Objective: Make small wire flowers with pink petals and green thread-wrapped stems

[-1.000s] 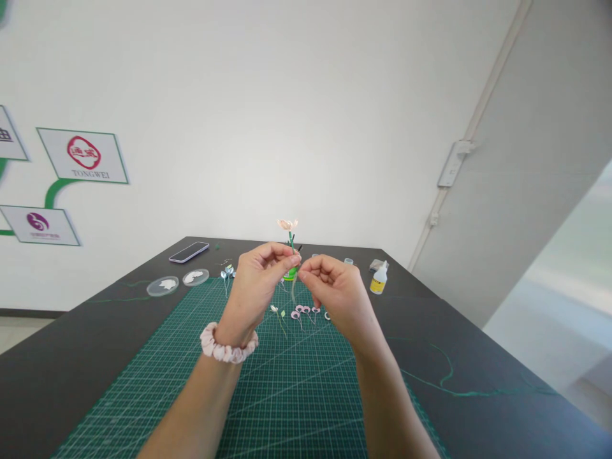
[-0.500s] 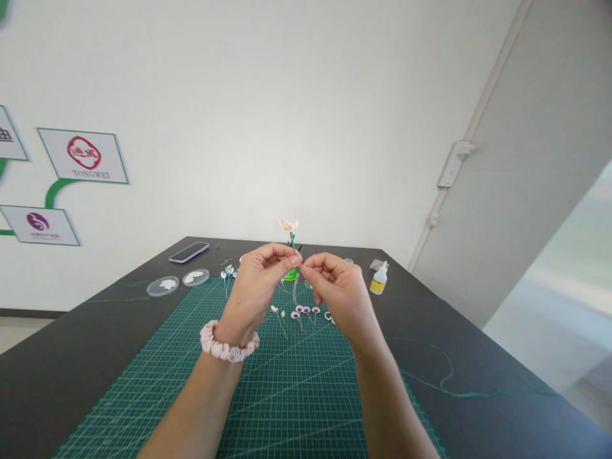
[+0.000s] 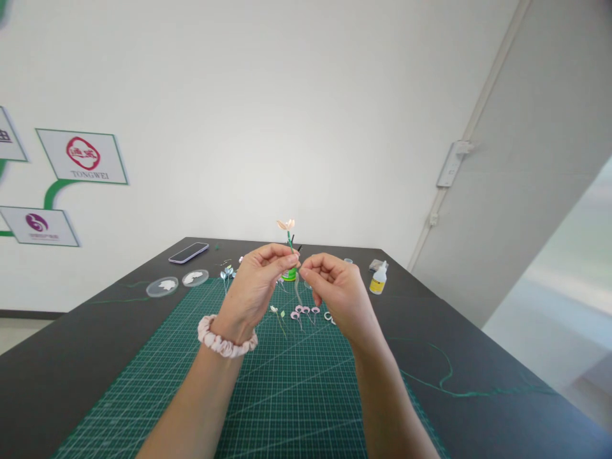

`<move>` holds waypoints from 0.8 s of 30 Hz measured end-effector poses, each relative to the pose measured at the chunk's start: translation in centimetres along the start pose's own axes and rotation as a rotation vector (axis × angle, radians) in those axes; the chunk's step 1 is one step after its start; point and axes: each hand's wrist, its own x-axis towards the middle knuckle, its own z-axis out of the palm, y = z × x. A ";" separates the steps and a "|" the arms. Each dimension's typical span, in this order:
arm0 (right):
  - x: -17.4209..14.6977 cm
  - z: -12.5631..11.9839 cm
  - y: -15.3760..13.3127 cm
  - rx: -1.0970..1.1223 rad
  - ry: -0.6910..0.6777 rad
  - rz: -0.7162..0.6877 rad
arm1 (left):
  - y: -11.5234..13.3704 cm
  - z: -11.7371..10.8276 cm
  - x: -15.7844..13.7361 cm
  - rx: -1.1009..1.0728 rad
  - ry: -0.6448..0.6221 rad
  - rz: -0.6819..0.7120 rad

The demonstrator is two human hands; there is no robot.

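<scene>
Peach artificial flower [image 3: 285, 224], probably light, petals likely fragile, green stem [image 3: 289, 240] likely stiff but bendable: take hold by the stem, not the head. Petals spread open, stem thin and roughly upright, held up toward far end of green cutting mat [image 3: 287, 395]. Left hand [image 3: 255, 277] pinches stem below petals; right hand [image 3: 337, 280] just beside, seemingly pinching top of pale strand [image 3: 298, 292].

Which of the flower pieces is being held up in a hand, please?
The pale peach flower, its green stem pinched in the left hand; the white piece and pink pieces lie on the cutting mat.
</scene>
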 end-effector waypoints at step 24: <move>0.1 -0.2 -0.2 0.007 -0.022 0.032 | 0.0 -0.2 0.1 -0.006 -0.001 -0.025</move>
